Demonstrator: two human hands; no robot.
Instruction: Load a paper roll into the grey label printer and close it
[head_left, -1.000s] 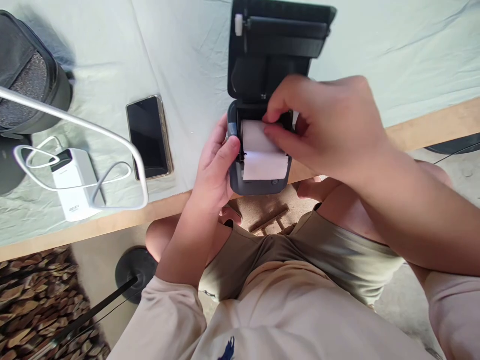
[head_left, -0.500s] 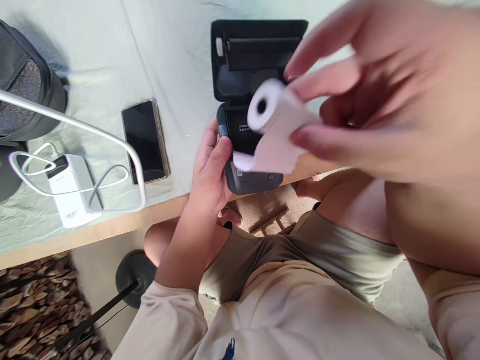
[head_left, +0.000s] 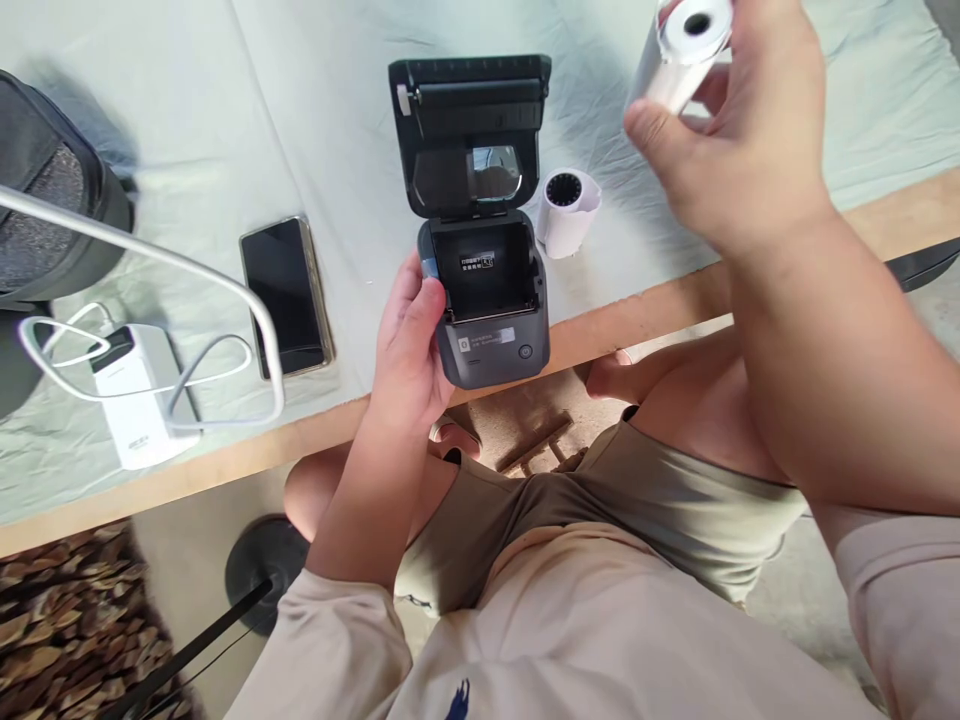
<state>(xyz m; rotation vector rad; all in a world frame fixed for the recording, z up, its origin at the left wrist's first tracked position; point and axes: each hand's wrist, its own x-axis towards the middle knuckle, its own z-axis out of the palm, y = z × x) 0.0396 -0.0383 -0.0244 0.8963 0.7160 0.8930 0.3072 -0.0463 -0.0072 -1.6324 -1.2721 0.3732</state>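
My left hand (head_left: 411, 350) grips the left side of a dark grey portable label printer (head_left: 487, 348) at the table's front edge. The printer's lid (head_left: 472, 130) stands open, tipped back, and its paper bay shows no roll, only a small printed sticker inside. Up at the top right, my right hand (head_left: 757, 130) is closed around a white paper roll (head_left: 679, 75) with a small dark core hole, held tilted and partly cut off by the picture's edge. Just right of the printer, a second paper roll (head_left: 568, 225) with a wider black core stands on the table.
A phone (head_left: 289, 295) lies left of the printer. Farther left are a white power bank (head_left: 142, 400) with a looped white cable (head_left: 259, 310) and a black bag (head_left: 60, 200). The pale cloth (head_left: 337, 120) covers the table up to its wooden edge (head_left: 637, 320).
My right hand has moved up and right, away from the printer, with a paper roll in it. The open bay and the standing roll now show. My left hand still holds the printer.
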